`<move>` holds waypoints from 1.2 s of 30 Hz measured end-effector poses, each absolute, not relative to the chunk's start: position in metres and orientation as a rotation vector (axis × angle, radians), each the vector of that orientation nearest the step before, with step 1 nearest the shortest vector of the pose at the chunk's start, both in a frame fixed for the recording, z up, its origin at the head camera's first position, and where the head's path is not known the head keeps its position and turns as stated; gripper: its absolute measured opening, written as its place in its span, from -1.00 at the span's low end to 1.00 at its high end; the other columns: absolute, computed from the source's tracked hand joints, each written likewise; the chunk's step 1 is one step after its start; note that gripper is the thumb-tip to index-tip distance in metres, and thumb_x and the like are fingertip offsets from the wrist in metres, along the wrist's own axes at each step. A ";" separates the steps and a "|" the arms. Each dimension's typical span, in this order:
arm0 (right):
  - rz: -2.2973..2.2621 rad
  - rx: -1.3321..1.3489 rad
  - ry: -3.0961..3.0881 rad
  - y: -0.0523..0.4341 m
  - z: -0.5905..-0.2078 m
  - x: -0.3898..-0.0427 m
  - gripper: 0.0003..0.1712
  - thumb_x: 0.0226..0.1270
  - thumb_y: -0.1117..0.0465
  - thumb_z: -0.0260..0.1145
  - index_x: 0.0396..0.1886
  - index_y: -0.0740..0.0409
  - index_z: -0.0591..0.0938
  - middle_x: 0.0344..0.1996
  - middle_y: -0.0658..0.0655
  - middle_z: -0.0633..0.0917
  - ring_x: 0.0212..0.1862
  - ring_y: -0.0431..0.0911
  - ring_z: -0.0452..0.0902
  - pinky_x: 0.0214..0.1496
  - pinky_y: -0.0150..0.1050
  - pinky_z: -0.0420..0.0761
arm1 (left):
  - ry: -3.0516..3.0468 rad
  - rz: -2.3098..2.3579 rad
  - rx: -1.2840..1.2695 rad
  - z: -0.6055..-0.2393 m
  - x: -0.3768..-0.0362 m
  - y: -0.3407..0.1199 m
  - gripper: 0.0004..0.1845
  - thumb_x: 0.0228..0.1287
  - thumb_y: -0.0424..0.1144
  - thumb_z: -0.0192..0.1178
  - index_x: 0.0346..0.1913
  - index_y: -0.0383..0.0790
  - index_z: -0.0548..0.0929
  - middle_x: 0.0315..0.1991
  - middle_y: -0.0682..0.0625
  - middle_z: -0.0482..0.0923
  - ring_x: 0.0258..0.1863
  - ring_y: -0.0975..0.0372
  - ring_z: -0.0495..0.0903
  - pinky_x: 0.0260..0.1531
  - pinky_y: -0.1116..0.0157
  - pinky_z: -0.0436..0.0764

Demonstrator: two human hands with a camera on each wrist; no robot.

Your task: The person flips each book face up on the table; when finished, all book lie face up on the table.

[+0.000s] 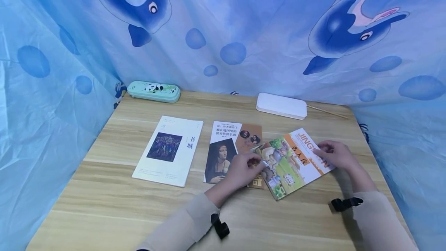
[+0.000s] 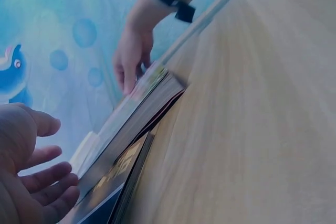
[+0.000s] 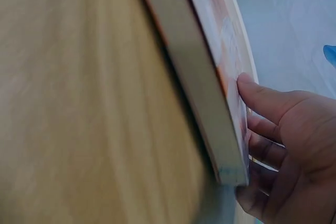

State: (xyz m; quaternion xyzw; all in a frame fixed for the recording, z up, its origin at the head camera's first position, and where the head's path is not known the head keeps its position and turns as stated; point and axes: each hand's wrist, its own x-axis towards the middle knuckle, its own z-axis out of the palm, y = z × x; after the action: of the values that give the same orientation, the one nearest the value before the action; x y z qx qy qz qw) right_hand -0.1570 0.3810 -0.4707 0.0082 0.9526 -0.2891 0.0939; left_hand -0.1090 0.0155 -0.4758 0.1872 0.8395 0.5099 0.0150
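Note:
An orange, white and green book (image 1: pixel 306 156) with a cartoon cover lies at a slant, its left end overlapping the brown and white painting book (image 1: pixel 223 165). My right hand (image 1: pixel 336 155) grips its right end, thumb on the cover and fingers bent at the edge, as the right wrist view shows. At its left end is my left hand (image 1: pixel 242 169), above the painting book. In the left wrist view the left hand's fingers (image 2: pixel 50 182) are loosely bent and spread beside the books. Whether they touch the cartoon book is unclear.
A white booklet (image 1: pixel 168 152) with a dark picture lies on the left of the wooden table (image 1: pixel 115 204). At the back stand a mint panda pencil case (image 1: pixel 153 91) and a white case (image 1: pixel 281 105), with a thin stick (image 1: pixel 327 111) beside it. Blue dolphin-print curtains (image 1: pixel 216 18) surround the table.

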 end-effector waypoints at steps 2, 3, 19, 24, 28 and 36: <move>-0.827 0.049 2.826 0.384 -0.471 -0.153 -0.31 0.41 -0.17 0.33 0.12 0.40 0.60 -0.23 0.22 0.69 -0.19 0.04 0.57 -0.22 -0.21 0.51 | 2.648 1.587 0.615 -0.477 -0.114 0.015 -0.82 0.30 -0.19 0.38 -0.14 -0.23 0.78 -0.18 -0.02 0.72 -0.22 0.15 0.62 -0.28 0.38 0.57; -0.814 0.069 2.826 0.386 -0.471 -0.151 -0.28 0.40 -0.21 0.32 0.12 0.40 0.60 -0.22 0.23 0.68 -0.18 0.05 0.57 -0.22 -0.21 0.50 | 2.654 1.598 0.625 -0.477 -0.116 0.015 -0.82 0.31 -0.20 0.38 -0.14 -0.24 0.78 -0.14 -0.02 0.71 -0.17 0.14 0.63 -0.24 0.36 0.58; -0.938 0.197 2.746 0.397 -0.476 -0.136 -0.10 0.39 -0.33 0.24 0.27 0.42 0.47 -0.20 0.27 0.68 -0.36 -0.06 0.60 -0.42 -0.23 0.64 | 2.602 1.505 0.600 -0.479 -0.128 0.018 -0.66 0.30 -0.16 0.37 0.03 -0.30 0.72 0.29 -0.23 0.52 0.42 -0.09 0.35 0.46 -0.02 0.27; -0.996 0.236 2.799 0.397 -0.476 -0.137 -0.20 0.45 -0.27 0.22 0.23 0.39 0.50 -0.18 0.29 0.66 -0.34 -0.03 0.60 -0.43 -0.27 0.63 | 2.572 1.406 0.623 -0.473 -0.124 0.016 -0.63 0.31 -0.12 0.37 0.10 -0.24 0.71 0.15 -0.10 0.65 0.29 0.04 0.50 0.35 0.12 0.44; -1.089 0.298 2.786 0.398 -0.480 -0.141 -0.21 0.48 -0.24 0.20 0.31 0.36 0.46 -0.01 0.38 0.62 -0.16 0.08 0.64 -0.33 -0.33 0.65 | 2.507 1.326 0.661 -0.470 -0.116 0.017 -0.59 0.29 -0.08 0.39 0.15 -0.16 0.70 0.08 0.01 0.68 0.07 0.18 0.59 0.10 0.28 0.57; -1.285 0.329 2.666 0.390 -0.480 -0.146 -0.10 0.48 -0.22 0.21 0.52 0.30 0.25 0.33 0.44 0.45 0.30 0.28 0.44 -0.01 -0.35 0.65 | 2.448 1.223 0.897 -0.476 -0.110 0.019 -0.41 0.15 -0.13 0.52 0.27 -0.11 0.62 0.12 0.07 0.64 0.05 0.29 0.58 0.10 0.39 0.54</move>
State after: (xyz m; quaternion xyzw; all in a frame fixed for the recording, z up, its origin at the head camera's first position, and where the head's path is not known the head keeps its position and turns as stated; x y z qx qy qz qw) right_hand -0.1463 0.3904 -0.4805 0.1100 0.8923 -0.4301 0.0818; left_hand -0.1096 0.0188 -0.4756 0.3087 0.8429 0.4209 0.1305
